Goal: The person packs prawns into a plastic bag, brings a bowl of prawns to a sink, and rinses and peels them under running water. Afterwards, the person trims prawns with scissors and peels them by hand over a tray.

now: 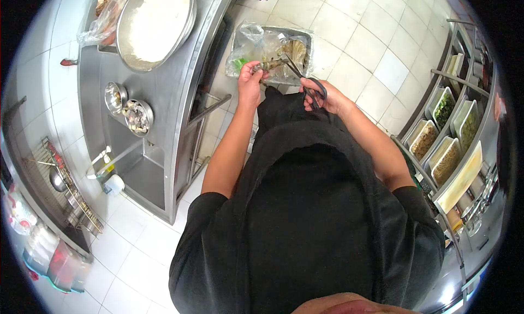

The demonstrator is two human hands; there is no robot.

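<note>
My left hand (251, 80) is closed round one end of a brownish-grey, long thing, perhaps a shrimp (270, 65). Black scissors (307, 83) are in my right hand (319, 94), with fingers through the handles. Their blades point up and left and meet the far end of the brownish thing. Beneath both hands, a grey bin (309, 54) on the floor holds clear plastic, a green item and brownish pieces.
At left is a steel counter (97, 79) with a large bowl (192, 19) of white stuff, two small metal bowls and a sink (144, 175). Food trays (443, 107) stand on a rack at right. Tiled floor (349, 24) lies beyond the bin.
</note>
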